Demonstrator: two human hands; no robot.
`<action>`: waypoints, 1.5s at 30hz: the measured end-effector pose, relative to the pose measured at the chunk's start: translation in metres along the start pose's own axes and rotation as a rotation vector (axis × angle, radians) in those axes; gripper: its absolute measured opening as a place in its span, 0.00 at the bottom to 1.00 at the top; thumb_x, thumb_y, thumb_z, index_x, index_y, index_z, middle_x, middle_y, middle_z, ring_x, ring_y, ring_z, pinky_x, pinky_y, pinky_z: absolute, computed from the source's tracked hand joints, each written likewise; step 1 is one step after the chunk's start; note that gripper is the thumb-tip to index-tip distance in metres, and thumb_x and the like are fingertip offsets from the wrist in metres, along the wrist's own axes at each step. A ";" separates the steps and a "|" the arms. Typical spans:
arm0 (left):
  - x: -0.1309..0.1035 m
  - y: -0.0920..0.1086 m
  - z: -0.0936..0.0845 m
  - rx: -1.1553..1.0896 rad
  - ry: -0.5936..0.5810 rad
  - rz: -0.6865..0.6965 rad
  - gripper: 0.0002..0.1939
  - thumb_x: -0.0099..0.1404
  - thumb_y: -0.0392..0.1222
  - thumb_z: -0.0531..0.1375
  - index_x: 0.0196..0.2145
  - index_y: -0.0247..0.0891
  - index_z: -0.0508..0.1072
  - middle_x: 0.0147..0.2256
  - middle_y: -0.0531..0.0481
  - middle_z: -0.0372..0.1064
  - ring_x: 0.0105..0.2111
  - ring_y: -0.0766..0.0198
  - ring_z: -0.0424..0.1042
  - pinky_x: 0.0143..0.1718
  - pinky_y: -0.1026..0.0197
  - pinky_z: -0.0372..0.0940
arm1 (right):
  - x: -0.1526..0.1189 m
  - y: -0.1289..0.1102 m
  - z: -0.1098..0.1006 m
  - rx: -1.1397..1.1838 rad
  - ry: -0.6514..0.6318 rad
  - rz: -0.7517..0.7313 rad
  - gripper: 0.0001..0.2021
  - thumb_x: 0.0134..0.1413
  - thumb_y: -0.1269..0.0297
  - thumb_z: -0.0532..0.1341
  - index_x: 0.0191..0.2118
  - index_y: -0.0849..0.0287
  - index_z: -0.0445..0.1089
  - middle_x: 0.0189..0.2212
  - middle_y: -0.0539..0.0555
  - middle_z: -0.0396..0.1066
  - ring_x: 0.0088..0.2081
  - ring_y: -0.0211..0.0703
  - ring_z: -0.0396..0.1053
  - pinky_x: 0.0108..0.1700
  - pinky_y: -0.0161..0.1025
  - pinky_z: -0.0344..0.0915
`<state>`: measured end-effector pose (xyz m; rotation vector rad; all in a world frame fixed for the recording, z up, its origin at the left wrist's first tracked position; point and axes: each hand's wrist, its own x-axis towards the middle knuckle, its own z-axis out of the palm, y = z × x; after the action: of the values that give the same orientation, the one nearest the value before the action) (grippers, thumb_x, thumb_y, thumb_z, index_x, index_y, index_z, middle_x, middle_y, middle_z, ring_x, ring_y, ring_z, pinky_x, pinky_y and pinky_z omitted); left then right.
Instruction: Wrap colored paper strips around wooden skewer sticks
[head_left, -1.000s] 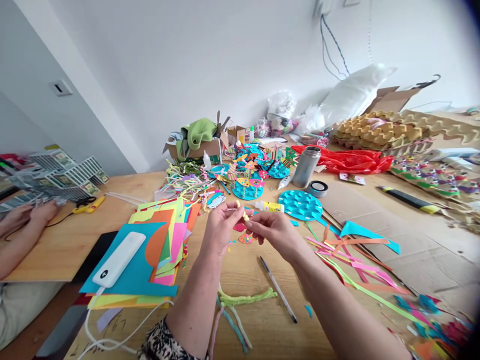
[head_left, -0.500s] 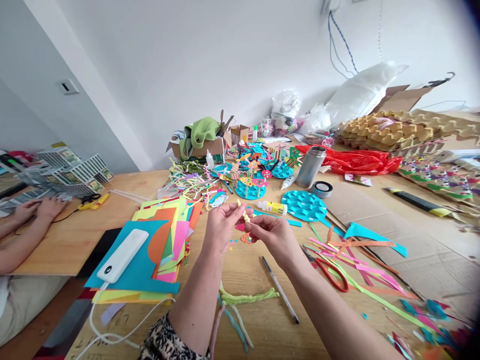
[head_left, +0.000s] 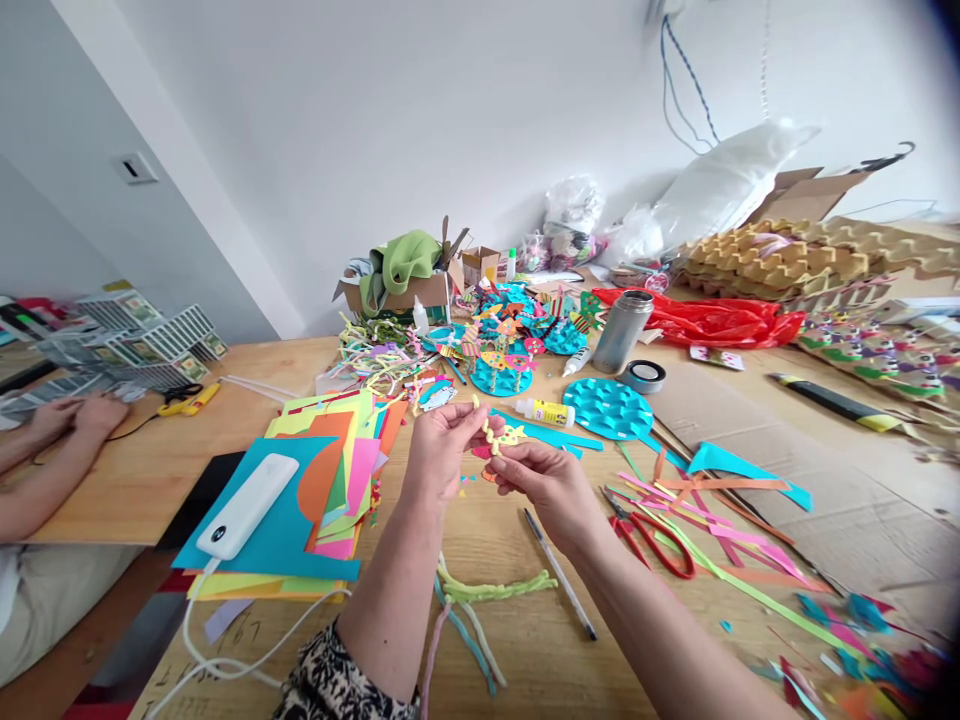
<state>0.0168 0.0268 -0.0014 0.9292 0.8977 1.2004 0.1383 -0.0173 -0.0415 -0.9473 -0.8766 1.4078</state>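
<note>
A small pale-yellow twisted pipe cleaner [head_left: 488, 432] runs between my two hands over the middle of the table. The fingers of my left hand [head_left: 448, 440] pinch its upper part. At its lower end, the thumb and fingertips of my right hand [head_left: 541, 482] are closed on it. Just behind the hands lie a yellow paper fish [head_left: 511, 436] and a glue bottle with a yellow label [head_left: 546, 413]. Green pipe cleaners [head_left: 499, 590], with blue, white and pink ones, lie between my forearms, beside a pen [head_left: 559, 573].
Coloured paper [head_left: 330, 540] with a white power bank [head_left: 249, 506] is at left. Red-handled scissors [head_left: 660, 542] and paper strips lie right. A blue round base [head_left: 609, 409], a metal bottle [head_left: 624, 330] and tape [head_left: 643, 376] stand behind. Another person's hands [head_left: 97, 415] are far left.
My hands have shifted slightly, showing more of the twisted pipe cleaner and uncovering the yellow fish behind them. The view has moved a little.
</note>
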 end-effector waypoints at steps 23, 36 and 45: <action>0.002 -0.002 -0.002 0.035 0.015 0.029 0.12 0.47 0.43 0.69 0.26 0.32 0.76 0.22 0.49 0.74 0.21 0.67 0.70 0.26 0.64 0.66 | 0.001 0.004 -0.004 0.179 -0.014 0.176 0.16 0.39 0.52 0.71 0.28 0.62 0.77 0.24 0.54 0.74 0.24 0.34 0.67 0.28 0.33 0.63; 0.001 -0.003 -0.002 0.069 0.007 0.009 0.12 0.48 0.44 0.69 0.26 0.32 0.76 0.22 0.48 0.74 0.22 0.66 0.70 0.27 0.64 0.65 | -0.001 0.008 -0.003 -0.009 -0.070 0.059 0.12 0.38 0.57 0.72 0.24 0.60 0.74 0.20 0.49 0.69 0.24 0.34 0.61 0.29 0.35 0.56; 0.000 0.002 -0.005 0.075 -0.027 0.020 0.12 0.49 0.43 0.68 0.26 0.31 0.75 0.22 0.48 0.74 0.23 0.66 0.72 0.28 0.65 0.65 | 0.000 0.007 -0.005 -0.029 -0.124 0.050 0.12 0.40 0.56 0.71 0.22 0.60 0.73 0.20 0.49 0.69 0.24 0.34 0.61 0.30 0.35 0.56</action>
<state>0.0114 0.0271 -0.0013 1.0148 0.9191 1.1754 0.1401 -0.0181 -0.0500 -0.9169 -0.9735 1.5128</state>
